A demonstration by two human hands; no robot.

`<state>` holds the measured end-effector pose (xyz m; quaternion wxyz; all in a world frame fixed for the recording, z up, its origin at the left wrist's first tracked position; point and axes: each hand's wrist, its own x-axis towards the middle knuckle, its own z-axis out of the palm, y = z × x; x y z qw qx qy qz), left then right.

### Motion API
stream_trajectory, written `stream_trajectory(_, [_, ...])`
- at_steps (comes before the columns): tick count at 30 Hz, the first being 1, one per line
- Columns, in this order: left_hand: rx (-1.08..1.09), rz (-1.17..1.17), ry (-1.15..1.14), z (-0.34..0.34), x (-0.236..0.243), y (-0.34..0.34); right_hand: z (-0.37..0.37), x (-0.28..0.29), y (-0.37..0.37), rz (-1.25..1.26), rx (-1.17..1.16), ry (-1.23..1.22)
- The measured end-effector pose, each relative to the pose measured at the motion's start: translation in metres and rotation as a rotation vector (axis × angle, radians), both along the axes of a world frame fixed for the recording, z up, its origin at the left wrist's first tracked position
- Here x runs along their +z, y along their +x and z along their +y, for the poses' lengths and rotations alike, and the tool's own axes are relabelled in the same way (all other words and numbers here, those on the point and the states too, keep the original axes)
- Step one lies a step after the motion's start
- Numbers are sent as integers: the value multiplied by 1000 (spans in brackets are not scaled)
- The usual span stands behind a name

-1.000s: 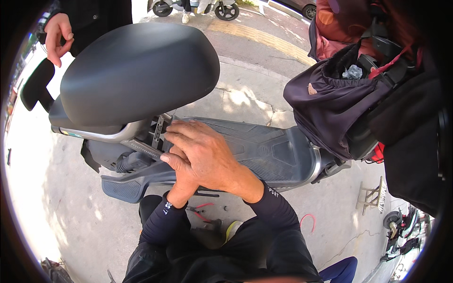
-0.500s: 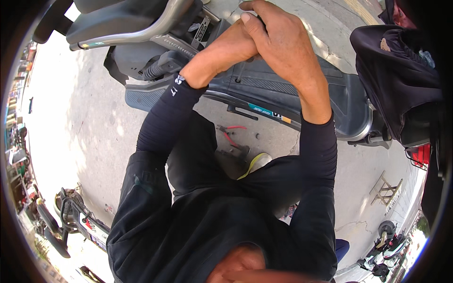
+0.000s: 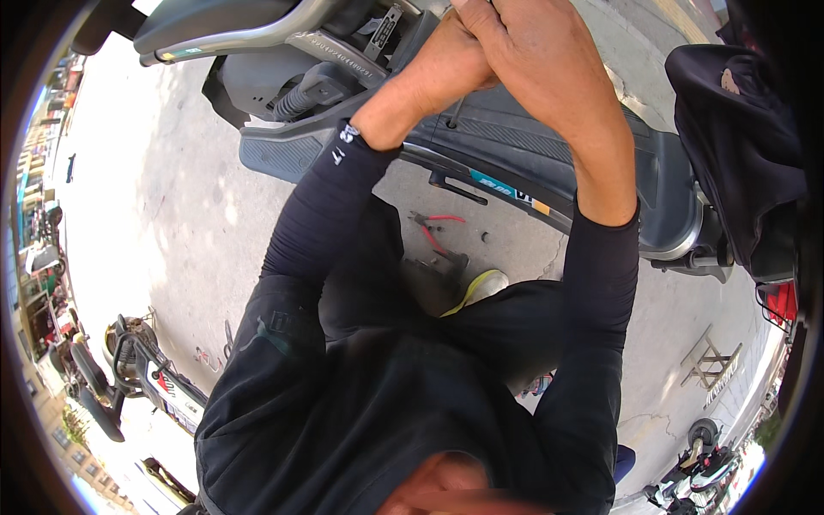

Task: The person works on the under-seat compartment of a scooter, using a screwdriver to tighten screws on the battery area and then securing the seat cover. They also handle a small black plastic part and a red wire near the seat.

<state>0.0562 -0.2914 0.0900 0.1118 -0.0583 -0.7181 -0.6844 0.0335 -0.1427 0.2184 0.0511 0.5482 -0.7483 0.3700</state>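
Note:
My left hand (image 3: 433, 69) and my right hand (image 3: 562, 77) are closed together at the top centre, the right lying over the left; whatever is inside them is hidden, and their fingertips are partly out of view. They are over a dark electric scooter, near its grey footboard (image 3: 644, 180). Left of them are the seat's lower part (image 3: 215, 21), a silver bracket (image 3: 382, 30) on the frame and a ribbed black part (image 3: 296, 103). Red-handled pliers (image 3: 435, 240) lie on the pavement beside my shoe (image 3: 485, 287).
A dark cloth cover (image 3: 730, 146) hangs at the scooter's right end. A small folding stool (image 3: 708, 356) is on the right. Another scooter (image 3: 142, 369) stands at lower left, and more two-wheelers (image 3: 695, 463) at lower right. Pale pavement (image 3: 146, 189) surrounds the scooter.
The view has swung down toward my body, so the seat slid up and the other person's hand left view. My joined hands appear higher in the picture, the left wrist now more exposed.

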Motion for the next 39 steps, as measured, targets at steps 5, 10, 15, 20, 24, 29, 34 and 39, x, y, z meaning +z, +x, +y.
stream_trajectory(5, [425, 132, -266, 47, 44, 41, -7, -13, -3, 33, -146, 6])
stream_trajectory(10, [-235, -133, 321, -5, 21, 24, -18, -16, 2, 1, 29, -188])
stream_trajectory(15, [534, 270, -474, 46, 44, 41, -11, -15, -2, 58, -136, -50])
stream_trajectory(20, [-335, -230, 671, -12, 18, 26, -7, -14, 3, 83, -30, -106])
stream_trajectory(24, [585, 283, -702, 47, 42, 39, -5, -15, -3, 21, -128, -6])
stream_trajectory(29, [36, -31, 114, 9, 27, 30, -5, -6, 1, -82, 30, -4])
stream_trajectory(34, [512, 176, -516, 39, 37, 31, -7, -17, -11, -65, 19, -80])
stream_trajectory(39, [2, 81, 310, 10, 11, 9, 2, -14, -19, 77, 61, -11])
